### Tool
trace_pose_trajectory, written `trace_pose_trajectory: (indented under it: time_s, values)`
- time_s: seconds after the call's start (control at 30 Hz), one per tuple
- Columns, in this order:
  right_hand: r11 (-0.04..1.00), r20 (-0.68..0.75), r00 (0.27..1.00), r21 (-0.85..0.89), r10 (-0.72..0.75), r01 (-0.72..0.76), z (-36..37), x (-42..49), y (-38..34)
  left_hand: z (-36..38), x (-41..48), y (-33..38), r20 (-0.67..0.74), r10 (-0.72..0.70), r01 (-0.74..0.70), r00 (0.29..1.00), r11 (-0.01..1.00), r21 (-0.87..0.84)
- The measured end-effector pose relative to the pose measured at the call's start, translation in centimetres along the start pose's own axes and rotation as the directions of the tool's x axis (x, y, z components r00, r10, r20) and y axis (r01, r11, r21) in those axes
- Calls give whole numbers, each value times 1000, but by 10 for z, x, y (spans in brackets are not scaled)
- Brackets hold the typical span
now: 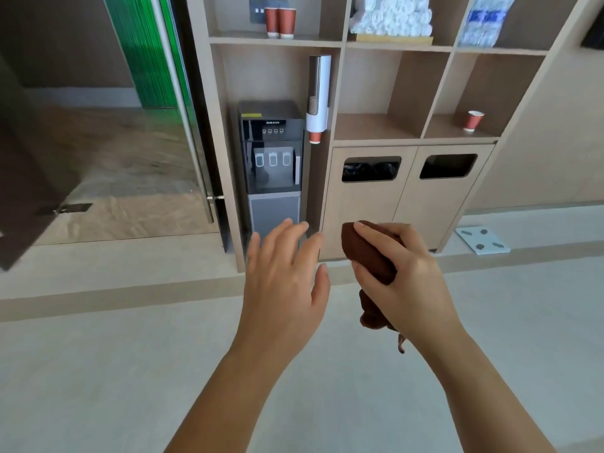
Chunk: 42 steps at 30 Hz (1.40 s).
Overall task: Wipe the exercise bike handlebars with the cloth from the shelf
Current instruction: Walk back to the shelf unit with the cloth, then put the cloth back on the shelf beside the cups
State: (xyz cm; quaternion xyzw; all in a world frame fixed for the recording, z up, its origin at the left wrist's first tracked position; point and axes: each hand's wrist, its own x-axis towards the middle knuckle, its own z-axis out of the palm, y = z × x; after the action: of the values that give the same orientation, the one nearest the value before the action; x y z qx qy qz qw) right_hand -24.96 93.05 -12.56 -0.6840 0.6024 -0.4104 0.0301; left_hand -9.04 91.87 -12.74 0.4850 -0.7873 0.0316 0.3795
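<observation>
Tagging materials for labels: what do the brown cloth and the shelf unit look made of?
The brown cloth looks like soft matte fabric, perhaps terry: it bunches and droops below the right hand. The shelf unit is probably matte beige wood-look laminate board: flat, square-edged panels.

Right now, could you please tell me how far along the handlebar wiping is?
Done: the brown cloth is gripped in the right hand. In hand: the left hand hovers open beside it, facing the shelving. Left: no exercise bike is in view, so wiping hasn't started.
</observation>
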Motion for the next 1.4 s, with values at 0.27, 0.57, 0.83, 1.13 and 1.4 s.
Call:
trace_pose_trajectory:
  time_s: [0.27,0.57,0.83,1.13,1.4]
  values:
    - [1000,35,999,23,-22,21,77,134,47,69,109,-81,-7,-39,39,999,999,29]
    - [998,36,997,7,-66,66,191,330,63,124,266,-228,-72,-70,71,995,997,6]
    - [994,51,993,25,-110,109,256,458,78,161,378,-310,-98,-49,55,994,997,53]
    - [966,20,969,96,-245,242,310,615,117,215,505,-375,-144,-7,26,990,991,130]
    - [887,-38,902,173,-429,429,321,760,136,245,638,-419,-274,-20,78,962,976,202]
